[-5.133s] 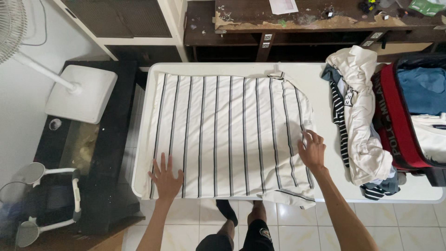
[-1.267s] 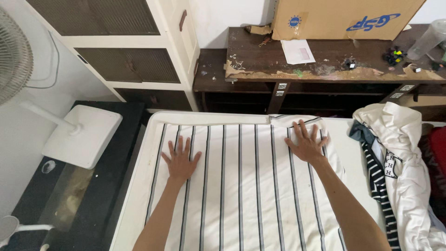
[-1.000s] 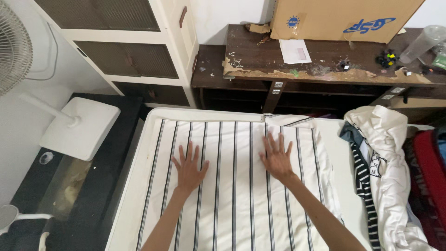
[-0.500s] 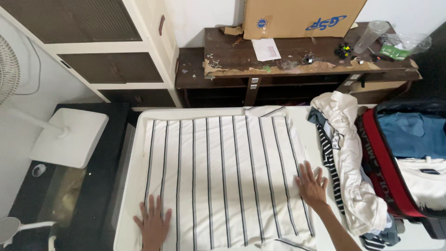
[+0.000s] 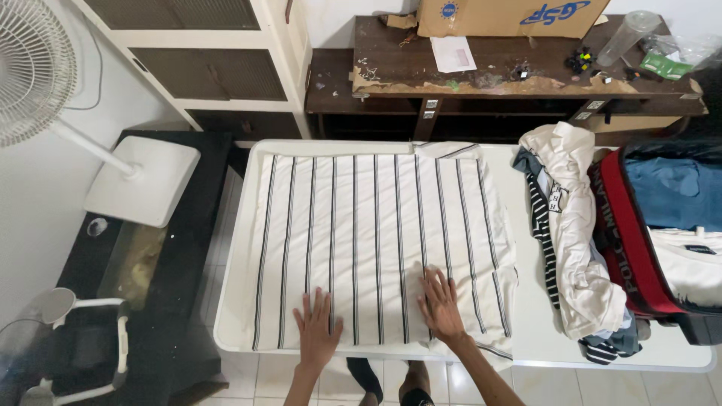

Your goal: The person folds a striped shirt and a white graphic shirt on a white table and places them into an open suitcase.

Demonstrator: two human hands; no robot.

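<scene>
striped shirt (image 5: 376, 240) under both flat hands

Shirt (image 5: 376, 225) – white, thin black stripes; suitcase (image 5: 635, 225) – red.

A white tabletop (image 5: 526, 353) stands on a pale tiled floor (image 5: 248, 380) in a plainly lit room with white walls. Behind it, a worn dark wooden desk (image 5: 391, 56) carries a cardboard box (image 5: 511, 15) and small clutter, beside a cream cabinet (image 5: 226, 68) with mesh-fronted doors. A white pedestal fan (image 5: 34, 71) stands at left on a low black unit (image 5: 173, 248).
</scene>
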